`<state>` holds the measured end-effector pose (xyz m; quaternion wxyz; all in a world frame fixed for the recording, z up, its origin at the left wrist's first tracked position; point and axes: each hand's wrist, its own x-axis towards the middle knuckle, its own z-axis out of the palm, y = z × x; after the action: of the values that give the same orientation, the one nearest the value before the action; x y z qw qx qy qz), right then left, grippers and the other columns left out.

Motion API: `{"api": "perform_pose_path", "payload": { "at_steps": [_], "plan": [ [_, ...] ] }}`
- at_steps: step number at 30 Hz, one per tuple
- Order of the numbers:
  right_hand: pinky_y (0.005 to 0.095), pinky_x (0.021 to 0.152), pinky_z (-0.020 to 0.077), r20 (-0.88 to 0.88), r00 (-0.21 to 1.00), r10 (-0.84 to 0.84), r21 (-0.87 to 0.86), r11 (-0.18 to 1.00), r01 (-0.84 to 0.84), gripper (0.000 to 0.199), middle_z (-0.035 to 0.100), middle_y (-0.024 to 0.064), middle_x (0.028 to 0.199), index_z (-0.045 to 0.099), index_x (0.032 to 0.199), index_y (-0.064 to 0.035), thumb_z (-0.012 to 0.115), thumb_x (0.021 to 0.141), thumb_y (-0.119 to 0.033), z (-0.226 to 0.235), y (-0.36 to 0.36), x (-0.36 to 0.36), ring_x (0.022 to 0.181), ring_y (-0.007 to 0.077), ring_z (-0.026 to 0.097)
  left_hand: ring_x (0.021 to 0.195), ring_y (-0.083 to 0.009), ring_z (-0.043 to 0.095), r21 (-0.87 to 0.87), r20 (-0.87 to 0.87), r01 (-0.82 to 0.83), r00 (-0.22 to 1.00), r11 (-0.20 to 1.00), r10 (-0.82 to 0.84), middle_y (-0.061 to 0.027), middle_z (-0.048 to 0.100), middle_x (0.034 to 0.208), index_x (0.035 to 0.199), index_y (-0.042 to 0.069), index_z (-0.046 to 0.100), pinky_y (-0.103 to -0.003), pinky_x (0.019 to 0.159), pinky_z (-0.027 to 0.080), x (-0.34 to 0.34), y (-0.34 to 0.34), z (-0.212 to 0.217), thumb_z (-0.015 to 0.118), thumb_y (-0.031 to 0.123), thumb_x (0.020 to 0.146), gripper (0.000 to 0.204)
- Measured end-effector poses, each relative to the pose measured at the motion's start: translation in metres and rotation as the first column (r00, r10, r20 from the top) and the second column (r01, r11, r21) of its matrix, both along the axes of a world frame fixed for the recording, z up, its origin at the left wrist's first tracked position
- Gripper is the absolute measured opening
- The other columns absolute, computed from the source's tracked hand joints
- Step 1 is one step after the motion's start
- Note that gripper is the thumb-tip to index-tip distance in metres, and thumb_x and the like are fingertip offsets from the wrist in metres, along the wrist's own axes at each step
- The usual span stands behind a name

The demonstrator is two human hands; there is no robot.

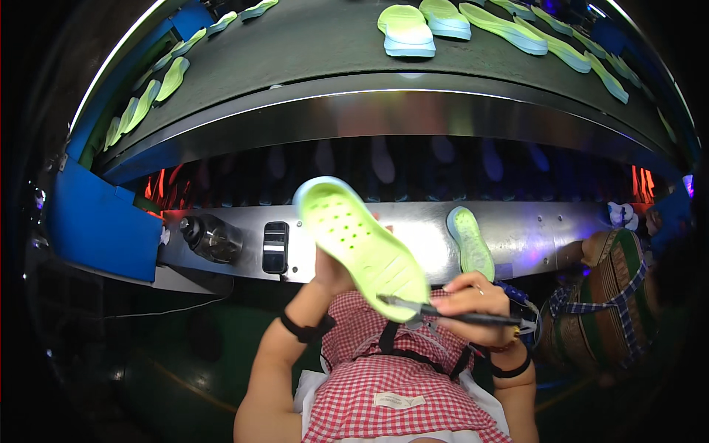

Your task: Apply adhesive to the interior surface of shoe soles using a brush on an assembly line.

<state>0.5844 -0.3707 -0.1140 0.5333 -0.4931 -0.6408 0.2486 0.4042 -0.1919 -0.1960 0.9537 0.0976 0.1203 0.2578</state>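
Observation:
Raised in front of me is a lime-green shoe sole with a pale blue edge, tilted, its face with small holes and grooves turned up. My left hand grips it from beneath and along its left side; most of the fingers are hidden behind it. In my right hand is a slim black-handled tool, fingers closed round it. Its thin metal tip lies at the sole's near end; whether it touches cannot be made out. Another green sole lies on the metal ledge beyond my right hand.
On the metal ledge stand a dark bottle and a phone-like black device. Behind it, a dark conveyor belt carries several green soles. Another person in a striped garment is at the right. A blue housing flanks the left.

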Motion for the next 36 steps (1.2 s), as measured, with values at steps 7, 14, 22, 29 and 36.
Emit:
{"api": "perform_pose_path", "payload": {
  "at_steps": [7,14,22,29,36],
  "plan": [
    [0.0245,0.072,0.0476,-0.236,0.941,-0.241,-0.329,0.931,0.156,0.019,0.062,0.0116,0.090,0.066,0.086,-0.0008,0.070,0.068,-0.002,-0.058,0.022,-0.001,0.083,0.0156,0.059,0.118,-0.0392,0.038,0.008,-0.054,0.083,0.995,0.997,-0.083,-0.0247,0.038,0.127,0.134,0.006,0.026,-0.050,0.100,0.029,0.029,-0.034,-0.014,0.010,0.080,0.071,0.098],
    [0.0308,0.068,0.0471,0.327,0.939,-0.105,0.102,0.992,0.076,0.017,0.065,0.0059,0.082,0.063,0.079,-0.0066,0.069,0.063,-0.005,-0.043,0.026,-0.028,0.078,0.0200,0.062,0.108,-0.0329,0.048,0.087,-0.014,-0.114,0.993,0.990,0.115,-0.0155,0.051,0.116,0.126,0.009,0.038,-0.048,0.094,0.037,0.029,-0.020,-0.024,0.017,0.080,0.071,0.092],
    [0.0310,0.071,0.0491,0.009,0.987,-0.159,-0.046,0.986,0.159,0.019,0.065,0.0117,0.081,0.065,0.083,-0.0014,0.068,0.065,0.000,-0.005,0.027,-0.007,0.079,0.0230,0.063,0.103,-0.0333,0.050,0.111,0.040,-0.131,0.991,0.985,0.128,-0.0165,0.053,0.106,0.126,0.010,0.037,-0.051,0.091,0.038,0.030,-0.032,-0.002,0.023,0.078,0.073,0.087],
    [0.0307,0.070,0.0496,-0.014,0.994,0.106,-0.035,0.994,-0.106,0.018,0.065,0.0097,0.079,0.065,0.082,-0.0033,0.070,0.064,-0.002,-0.003,0.019,-0.020,0.076,0.0222,0.063,0.102,-0.0305,0.049,0.159,0.082,-0.187,0.981,0.970,0.176,-0.0141,0.054,0.103,0.123,0.009,0.038,-0.054,0.090,0.037,0.037,-0.030,0.010,0.024,0.077,0.074,0.085],
    [0.0300,0.076,0.0491,-0.066,0.944,0.322,-0.150,0.932,-0.329,0.024,0.065,0.0106,0.089,0.065,0.091,-0.0033,0.070,0.068,-0.001,-0.010,0.011,0.000,0.083,0.0218,0.062,0.104,-0.0301,0.050,0.275,0.202,-0.216,0.966,0.937,0.164,-0.0118,0.053,0.108,0.125,0.010,0.039,-0.055,0.093,0.035,0.033,-0.016,0.030,0.026,0.076,0.074,0.084]
  ]
}}
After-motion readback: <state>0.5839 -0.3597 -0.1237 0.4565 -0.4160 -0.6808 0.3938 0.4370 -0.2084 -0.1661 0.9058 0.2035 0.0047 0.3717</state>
